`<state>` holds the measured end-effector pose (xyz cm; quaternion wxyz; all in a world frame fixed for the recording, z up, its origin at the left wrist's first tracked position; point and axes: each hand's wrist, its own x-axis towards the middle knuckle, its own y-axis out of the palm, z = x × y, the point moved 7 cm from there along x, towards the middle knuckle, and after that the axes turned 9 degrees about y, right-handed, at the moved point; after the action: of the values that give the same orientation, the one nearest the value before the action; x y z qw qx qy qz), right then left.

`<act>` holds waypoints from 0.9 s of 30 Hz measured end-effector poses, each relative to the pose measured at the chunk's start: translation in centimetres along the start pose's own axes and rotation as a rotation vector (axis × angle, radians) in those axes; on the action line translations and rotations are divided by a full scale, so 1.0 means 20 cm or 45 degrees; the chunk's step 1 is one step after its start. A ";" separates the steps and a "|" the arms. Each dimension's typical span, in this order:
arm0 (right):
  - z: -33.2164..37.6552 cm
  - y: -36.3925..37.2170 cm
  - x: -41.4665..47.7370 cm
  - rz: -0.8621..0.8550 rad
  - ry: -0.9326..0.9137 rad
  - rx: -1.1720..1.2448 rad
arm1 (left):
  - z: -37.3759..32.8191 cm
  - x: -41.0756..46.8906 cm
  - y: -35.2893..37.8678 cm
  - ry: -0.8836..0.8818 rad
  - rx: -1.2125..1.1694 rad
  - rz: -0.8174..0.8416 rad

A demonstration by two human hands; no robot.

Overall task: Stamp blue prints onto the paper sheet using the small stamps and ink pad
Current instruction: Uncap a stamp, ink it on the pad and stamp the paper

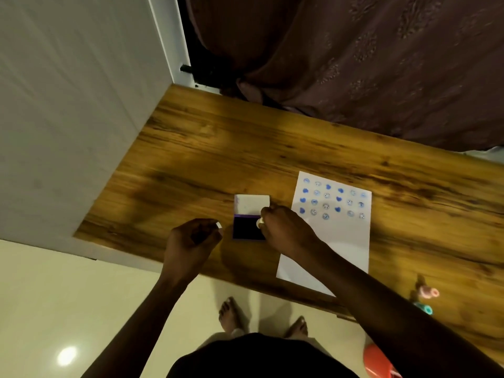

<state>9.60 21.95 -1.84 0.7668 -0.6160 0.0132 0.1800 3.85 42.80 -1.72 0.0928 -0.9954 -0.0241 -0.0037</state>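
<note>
A white paper sheet (336, 241) lies on the wooden table (218, 148), with several blue prints in rows on its far half. An open ink pad (245, 227) sits left of the sheet, its white lid (252, 204) flipped back. My right hand (283, 230) is closed on a small white stamp (259, 222), held at the pad's right edge over the dark ink. Curled just left of the pad, my left hand (192, 238) holds a small white piece (219, 224) at the fingertips.
A pink stamp (428, 292) and a teal stamp (424, 308) lie on the table at the right, near its front edge. An orange-red object (377, 361) shows at the bottom right. A brown curtain (354, 64) hangs behind the table. My bare feet stand on the tiled floor.
</note>
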 end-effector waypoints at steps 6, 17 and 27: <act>0.02 0.04 0.01 0.027 0.082 -0.013 | 0.03 0.03 0.03 -0.027 -0.024 0.014; 0.05 0.03 0.03 -0.001 0.145 0.019 | 0.01 0.06 0.06 -0.046 -0.056 0.029; -0.10 -0.05 0.04 0.021 0.314 0.394 | -0.06 0.08 0.10 0.062 -0.036 0.091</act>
<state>11.05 20.06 -1.64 0.8434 -0.5081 0.1395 0.1053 5.61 40.62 -0.82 0.0794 -0.9964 0.0137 -0.0248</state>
